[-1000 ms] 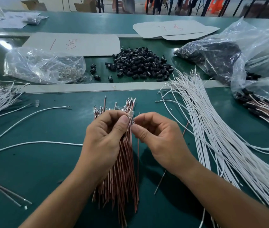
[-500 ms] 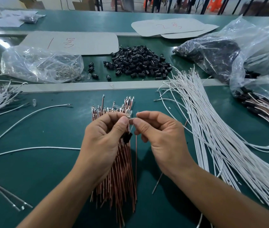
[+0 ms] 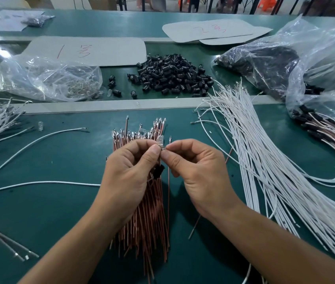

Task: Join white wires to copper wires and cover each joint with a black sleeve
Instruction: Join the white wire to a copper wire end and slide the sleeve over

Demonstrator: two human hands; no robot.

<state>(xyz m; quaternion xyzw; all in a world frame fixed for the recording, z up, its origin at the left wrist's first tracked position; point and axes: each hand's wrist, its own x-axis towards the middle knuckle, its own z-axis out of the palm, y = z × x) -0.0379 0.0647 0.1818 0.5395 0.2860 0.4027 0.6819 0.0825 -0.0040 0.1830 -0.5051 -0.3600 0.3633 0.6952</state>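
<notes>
Left hand and right hand both pinch 1 joint, likely mating it. Sleeve sits just below, probably ready to slide up.

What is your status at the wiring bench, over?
Left hand pinches small clear bulb; right hand pinches thin copper wire at its base. Small black sleeve hangs below thumbs, not yet over joint. Copper wire bundle lies underneath.

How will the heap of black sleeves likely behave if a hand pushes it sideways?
The black sleeves lie as many small loose pieces, so the heap would probably spread, not slide as one. They look like short tubes, and a few already lie apart at its left, so some may roll. Each seems light.
</notes>
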